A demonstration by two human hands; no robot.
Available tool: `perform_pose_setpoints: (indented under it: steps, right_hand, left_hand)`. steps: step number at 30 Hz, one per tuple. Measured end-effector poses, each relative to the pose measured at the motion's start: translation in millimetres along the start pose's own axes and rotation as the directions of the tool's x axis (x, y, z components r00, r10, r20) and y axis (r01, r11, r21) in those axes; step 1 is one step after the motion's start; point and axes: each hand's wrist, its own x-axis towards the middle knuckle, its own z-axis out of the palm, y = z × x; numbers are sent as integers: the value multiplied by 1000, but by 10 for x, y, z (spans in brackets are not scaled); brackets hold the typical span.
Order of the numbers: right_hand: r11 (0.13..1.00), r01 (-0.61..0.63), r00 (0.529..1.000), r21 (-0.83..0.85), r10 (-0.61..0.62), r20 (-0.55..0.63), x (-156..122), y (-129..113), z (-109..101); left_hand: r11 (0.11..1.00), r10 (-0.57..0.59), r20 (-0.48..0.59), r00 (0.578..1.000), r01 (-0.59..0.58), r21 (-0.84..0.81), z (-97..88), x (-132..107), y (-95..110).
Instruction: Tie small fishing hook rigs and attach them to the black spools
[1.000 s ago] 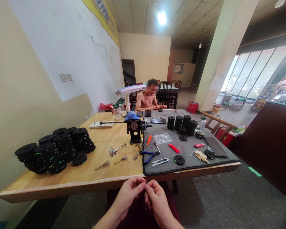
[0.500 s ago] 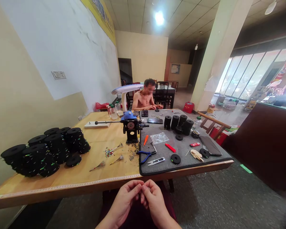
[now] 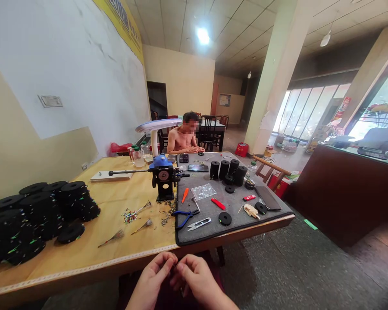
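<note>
My left hand point(image 3: 151, 280) and my right hand point(image 3: 195, 280) meet below the front edge of the wooden table point(image 3: 84, 254), fingertips pinched together. Whatever sits between the fingers is too small to make out. On the table in front of them lies a grey felt mat point(image 3: 242, 217) with blue-handled pliers point(image 3: 184, 214), silver snips point(image 3: 198, 223) and a loose black spool point(image 3: 225, 218). A blue-topped winding machine point(image 3: 163, 181) stands at the mat's left edge.
Stacks of black spools point(image 3: 32, 215) fill the table's left side; more spools point(image 3: 228, 168) stand on the mat's far part. Small beads point(image 3: 129, 215), a phone point(image 3: 267, 197) and red tools lie about. A person point(image 3: 184, 137) sits at the far end. A pillar and dark counter stand right.
The view has swung to the right and the table now sits further left. Both hands have stayed pinched together below the table edge, shifting slightly left and down in the picture.
</note>
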Motion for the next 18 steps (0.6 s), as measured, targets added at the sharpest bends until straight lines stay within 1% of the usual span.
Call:
perform_pose_setpoints:
  steps: [1, 2, 3, 4, 5, 6, 7, 8, 9, 11, 12, 13, 14, 18]
  right_hand:
    - [992, 53, 997, -114, -60, -57, -8, -56, -90]
    - [953, 149, 976, -264, -185, -118, -11, -128, -194]
    - [870, 229, 934, -436, -323, -154, -4, -212, -307]
    - [768, 266, 892, -583, -425, -153, 17, -305, -424]
    - [659, 279, 854, -698, -503, -134, 54, -400, -537]
    - [548, 285, 824, -786, -559, -91, 108, -492, -640]
    - [442, 288, 806, -849, -591, -35, 175, -576, -729]
    - [340, 287, 800, -895, -600, 29, 252, -646, -800]
    - [244, 270, 811, -932, -579, 83, 332, -700, -855]
    - [42, 225, 863, -974, -473, 179, 486, -753, -920]
    - [-33, 213, 886, -977, -414, 207, 552, -756, -937]
    - [-73, 212, 900, -975, -373, 224, 607, -747, -949]
    - [-95, 216, 909, -972, -343, 235, 651, -731, -959]
    - [-75, 246, 913, -966, -316, 257, 727, -680, -1002]
  left_hand:
    - [999, 23, -1, 1000, -23, 24, -18, -2, 13]
    - [998, 41, 13, 999, -41, 40, -36, -1, 25]
    - [998, 48, 24, 999, -49, 49, -52, 1, 36]
    - [998, 42, 17, 999, -43, 51, -65, 7, 45]
    - [999, 29, 5, 1000, -29, 42, -77, 14, 54]
    - [1000, 13, -9, 1000, -13, 26, -87, 23, 62]
    - [1000, -6, -24, 1000, 6, 7, -97, 33, 69]
    - [1000, -22, -37, 999, 22, -9, -108, 42, 76]
    - [999, -38, -48, 998, 37, -27, -120, 51, 81]
    - [996, -66, -63, 996, 62, -64, -146, 61, 86]
    - [994, -79, -66, 995, 73, -85, -161, 62, 85]
    - [991, -90, -66, 994, 83, -105, -175, 60, 83]
    - [988, -101, -64, 993, 93, -123, -189, 55, 80]
    - [980, -123, -37, 992, 115, -161, -225, 19, 64]
